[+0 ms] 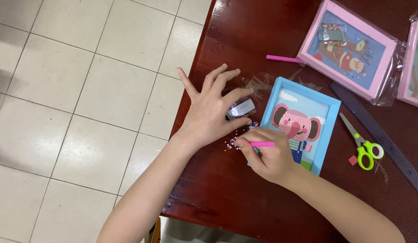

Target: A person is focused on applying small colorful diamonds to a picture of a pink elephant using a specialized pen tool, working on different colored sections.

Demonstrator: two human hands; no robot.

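Note:
My left hand (213,105) lies flat on the dark red table (245,40), fingers spread, its fingertips resting on a small grey packet (241,109). My right hand (267,155) grips a pink pen-shaped tool (262,144), its tip pointing left at a scatter of tiny coloured beads (233,141) on the table. Just right of that hand lies a blue-framed picture (328,105) of a pink elephant, partly covered by the hand at its lower left corner.
A second pink pen tool (283,58) lies at the back. A pink-framed picture in clear wrap (353,47) and another frame (413,67) sit at the upper right. Green-handled scissors (364,146) and a dark ruler (380,135) lie to the right. Crumpled clear film (263,82) lies near the frame. Tiled floor (74,112) is on the left.

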